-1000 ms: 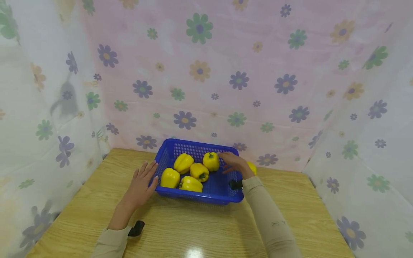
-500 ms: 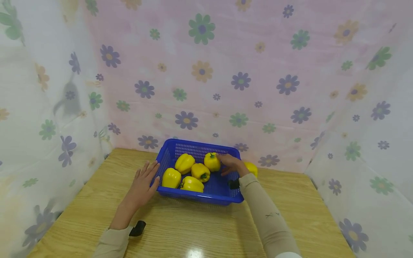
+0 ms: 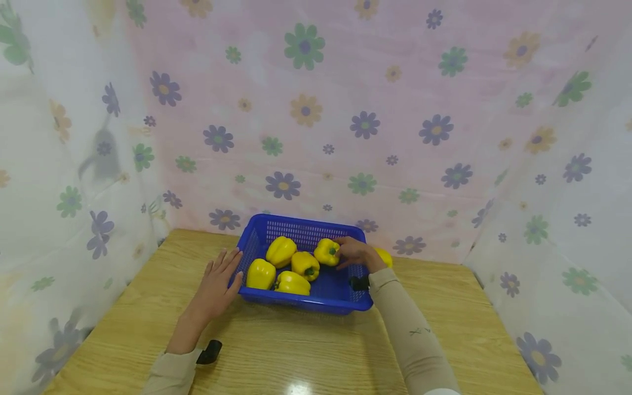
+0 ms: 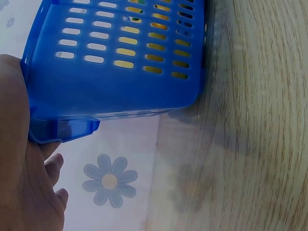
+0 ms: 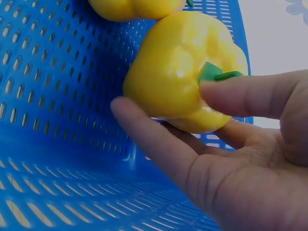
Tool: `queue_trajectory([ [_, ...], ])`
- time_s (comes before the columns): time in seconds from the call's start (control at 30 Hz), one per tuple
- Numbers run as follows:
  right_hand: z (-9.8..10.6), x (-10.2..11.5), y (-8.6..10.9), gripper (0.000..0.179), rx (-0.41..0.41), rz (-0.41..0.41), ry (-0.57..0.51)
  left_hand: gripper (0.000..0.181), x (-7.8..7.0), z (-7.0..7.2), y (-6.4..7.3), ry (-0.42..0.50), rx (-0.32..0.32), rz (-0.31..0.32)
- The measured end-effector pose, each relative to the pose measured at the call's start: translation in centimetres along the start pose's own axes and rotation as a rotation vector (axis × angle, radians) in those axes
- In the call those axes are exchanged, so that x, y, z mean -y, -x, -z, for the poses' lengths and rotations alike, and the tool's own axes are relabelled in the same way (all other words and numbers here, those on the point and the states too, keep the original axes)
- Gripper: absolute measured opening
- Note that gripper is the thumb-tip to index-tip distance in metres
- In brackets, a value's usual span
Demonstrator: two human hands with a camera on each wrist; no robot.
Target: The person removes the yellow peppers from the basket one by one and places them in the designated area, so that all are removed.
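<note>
My right hand [image 3: 356, 253] reaches into the right part of a blue plastic basket [image 3: 306, 303]. Its thumb and fingers hold a yellow bell pepper [image 3: 327, 252] with a green stem. In the right wrist view the thumb lies by the stem of this bell pepper [image 5: 175, 72], and the other fingers go round its side and underneath. Several other yellow bell peppers [image 3: 281, 252] lie in the left half of the basket. My left hand [image 3: 212, 291] rests against the basket's left rim with straight fingers; in the left wrist view, that hand [image 4: 29, 187] touches the rim.
One more yellow bell pepper [image 3: 384, 257] sits outside the basket on its right, partly hidden by my right wrist. The basket stands on a wooden table [image 3: 266, 351]. A flower-patterned curtain [image 3: 316, 153] hangs behind and at both sides.
My right hand has moved left onto the back right bell pepper and closed round it. That bell pepper has tipped, its stem turning to the right. The left hand stays at the rim.
</note>
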State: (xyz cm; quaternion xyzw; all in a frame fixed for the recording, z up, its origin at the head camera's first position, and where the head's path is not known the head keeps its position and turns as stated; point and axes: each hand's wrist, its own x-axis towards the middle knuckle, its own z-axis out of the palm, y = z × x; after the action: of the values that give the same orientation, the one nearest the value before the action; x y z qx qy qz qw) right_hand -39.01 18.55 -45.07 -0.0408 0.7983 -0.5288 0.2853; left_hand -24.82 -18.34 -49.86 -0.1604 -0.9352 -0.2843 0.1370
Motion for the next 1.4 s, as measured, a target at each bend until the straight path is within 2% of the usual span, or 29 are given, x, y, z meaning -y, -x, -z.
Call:
queue_trajectory([
  [0.17,0.04,0.02,0.03,0.067,-0.031,0.022,-0.05,0.054,0.01,-0.06,0.03,0.008,-0.001,0.0],
  [0.3,0.05,0.07,0.03,0.055,-0.062,0.033,-0.086,0.054,0.1,-0.1,0.03,-0.002,-0.006,-0.003],
  [0.4,0.03,0.08,0.0,0.048,-0.089,0.04,-0.068,0.054,0.18,-0.12,0.02,-0.009,-0.007,-0.005],
  [0.5,0.03,0.01,-0.06,0.049,-0.103,0.037,-0.068,0.054,0.19,-0.12,0.01,-0.006,-0.006,-0.006],
  [1.0,0.02,-0.25,-0.36,0.064,0.031,-0.036,-0.188,0.054,0.15,-0.07,0.12,0.009,-0.006,-0.007],
  [1.4,0.22,-0.48,-0.19,0.07,0.069,0.02,-0.206,0.054,0.14,-0.09,0.11,0.004,-0.01,-0.008],
])
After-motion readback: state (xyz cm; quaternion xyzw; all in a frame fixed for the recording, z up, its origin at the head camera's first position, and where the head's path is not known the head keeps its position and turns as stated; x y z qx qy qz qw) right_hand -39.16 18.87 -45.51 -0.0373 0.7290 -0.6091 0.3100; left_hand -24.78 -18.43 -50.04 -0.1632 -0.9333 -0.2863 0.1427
